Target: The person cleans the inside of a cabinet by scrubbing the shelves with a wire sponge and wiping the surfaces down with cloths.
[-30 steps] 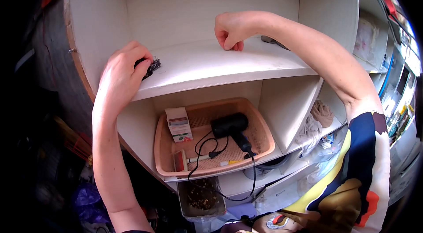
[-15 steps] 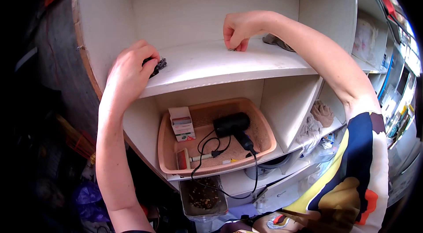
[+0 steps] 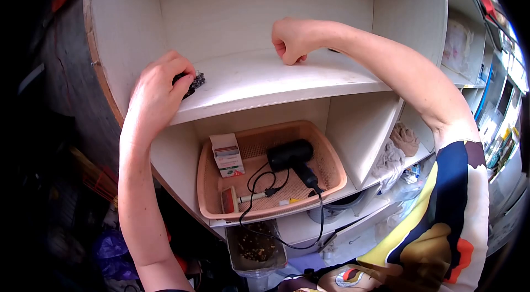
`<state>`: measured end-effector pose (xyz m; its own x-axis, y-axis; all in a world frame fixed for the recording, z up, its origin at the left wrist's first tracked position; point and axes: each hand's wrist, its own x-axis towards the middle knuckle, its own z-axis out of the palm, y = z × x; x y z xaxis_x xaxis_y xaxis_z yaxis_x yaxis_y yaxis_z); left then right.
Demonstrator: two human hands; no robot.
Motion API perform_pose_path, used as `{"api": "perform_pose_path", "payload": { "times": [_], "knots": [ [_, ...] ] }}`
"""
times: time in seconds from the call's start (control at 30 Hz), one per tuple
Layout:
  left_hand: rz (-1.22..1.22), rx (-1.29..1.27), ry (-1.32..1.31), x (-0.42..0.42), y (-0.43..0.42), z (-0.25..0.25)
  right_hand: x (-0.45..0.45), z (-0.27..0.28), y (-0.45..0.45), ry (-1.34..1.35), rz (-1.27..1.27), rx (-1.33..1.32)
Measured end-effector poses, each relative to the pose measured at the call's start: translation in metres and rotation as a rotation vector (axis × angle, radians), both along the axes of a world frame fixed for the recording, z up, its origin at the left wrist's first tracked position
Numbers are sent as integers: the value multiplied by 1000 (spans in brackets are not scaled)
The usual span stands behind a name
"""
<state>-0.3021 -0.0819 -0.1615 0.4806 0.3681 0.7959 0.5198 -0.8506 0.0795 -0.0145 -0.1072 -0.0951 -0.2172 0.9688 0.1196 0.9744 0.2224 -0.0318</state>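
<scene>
At the left end of the white shelf, my left hand is closed around a dark, crumpled wad that sticks out past the fingers. What it is made of is hard to make out. Farther right, my right hand reaches over the same board with its fingers curled in tightly, knuckles low near the surface. Whatever lies inside that closed hand is hidden. A sliver of a dark item shows behind my right forearm.
Below the shelf, a peach plastic basket holds a black hair dryer, a small carton and a red-and-white brush. The dryer's cord hangs over the rim. Under it stands a bin with scraps. Cloths lie at right.
My right hand has shifted slightly left and curled tighter, hiding the small bit at its fingertips. The dark item behind that forearm is now mostly covered. My left hand keeps its wad.
</scene>
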Motion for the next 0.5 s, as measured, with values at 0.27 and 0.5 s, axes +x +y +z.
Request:
{"api": "perform_pose_path", "payload": {
  "times": [0.27,0.5],
  "knots": [
    [20,-16,0,0,-1,1,69,12,-7,400,30,260],
    [31,-9,3,3,-5,1,137,8,-26,319,-130,365]
  ]
}}
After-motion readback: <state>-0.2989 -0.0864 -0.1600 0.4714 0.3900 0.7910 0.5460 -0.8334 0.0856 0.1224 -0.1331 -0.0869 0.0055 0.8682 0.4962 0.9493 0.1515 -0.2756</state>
